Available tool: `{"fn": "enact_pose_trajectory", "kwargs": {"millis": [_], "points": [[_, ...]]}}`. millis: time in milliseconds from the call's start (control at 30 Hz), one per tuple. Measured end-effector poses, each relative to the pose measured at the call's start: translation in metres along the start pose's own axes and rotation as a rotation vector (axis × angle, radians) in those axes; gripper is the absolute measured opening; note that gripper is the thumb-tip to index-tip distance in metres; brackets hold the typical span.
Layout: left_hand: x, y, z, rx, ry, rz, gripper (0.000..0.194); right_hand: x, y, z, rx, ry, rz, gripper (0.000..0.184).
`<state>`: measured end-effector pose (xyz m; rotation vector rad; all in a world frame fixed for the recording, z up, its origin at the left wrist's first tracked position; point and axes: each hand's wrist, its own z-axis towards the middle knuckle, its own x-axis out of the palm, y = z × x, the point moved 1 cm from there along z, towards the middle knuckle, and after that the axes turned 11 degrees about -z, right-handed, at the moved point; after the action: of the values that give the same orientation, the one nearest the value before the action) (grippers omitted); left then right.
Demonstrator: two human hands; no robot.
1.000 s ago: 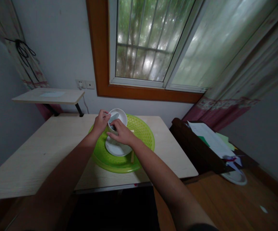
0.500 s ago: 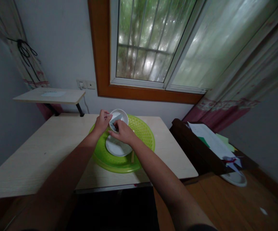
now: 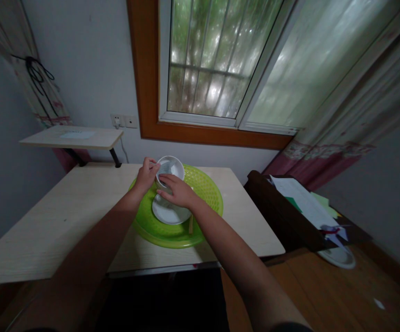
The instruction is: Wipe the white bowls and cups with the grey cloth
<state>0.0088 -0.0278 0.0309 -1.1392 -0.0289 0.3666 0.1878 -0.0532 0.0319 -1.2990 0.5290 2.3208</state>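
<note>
A white bowl [image 3: 178, 169] is tilted above the far part of a round green basket-like tray [image 3: 209, 196]. My left hand [image 3: 146, 174] grips the bowl's left rim, fingers closed. My right hand [image 3: 177, 190] reaches over the near rim, its fingers pressing a greyish cloth [image 3: 165, 167] against the inside of the bowl. The right thumb is lower, by the bowl's near side. Part of the cloth is hidden under those fingers. Just below the bowl, a white plate [image 3: 170, 215] lies on the tray, with light wooden chopsticks [image 3: 190, 225] at its right.
The tray stands on a pale wooden table [image 3: 64, 203]. A small raised shelf [image 3: 78, 138] with a paper on it is at the back left. Beyond the table are the wall and window. At right, a dark brown piece of furniture [image 3: 265, 203] bears papers.
My right hand has loosened from a bunched hold to straighter fingers, and the cloth now lies flatter inside the bowl. The left hand keeps its grip; the bowl has barely shifted.
</note>
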Motion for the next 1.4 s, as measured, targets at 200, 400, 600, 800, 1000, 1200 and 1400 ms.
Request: {"fn": "enact_pose_trajectory", "kwargs": {"millis": [200,400,600,800,1000,1200,1400], "points": [[0.003,0.001,0.0,-0.015,0.056,-0.03,0.034,0.001,0.003,0.0,0.025,0.001,-0.172,0.067],[0.008,0.008,0.003,0.023,0.12,0.003,0.036,-0.001,0.002,-0.004,0.172,-0.03,-0.332,0.07],[0.007,0.007,0.003,0.06,0.091,0.038,0.034,-0.006,0.004,-0.003,0.24,0.012,-0.435,0.054],[0.004,0.008,0.003,0.06,0.067,0.039,0.036,-0.004,0.003,0.001,0.228,0.093,-0.417,0.038],[0.002,0.013,0.004,0.049,0.025,0.046,0.036,0.001,-0.007,0.001,0.192,0.069,-0.107,0.023],[0.003,0.01,0.003,0.049,0.029,0.043,0.034,0.006,-0.013,0.001,0.039,0.002,0.14,0.046],[0.006,0.01,0.004,0.049,0.099,0.102,0.033,0.008,-0.006,0.001,0.029,0.007,-0.13,0.068]]}}
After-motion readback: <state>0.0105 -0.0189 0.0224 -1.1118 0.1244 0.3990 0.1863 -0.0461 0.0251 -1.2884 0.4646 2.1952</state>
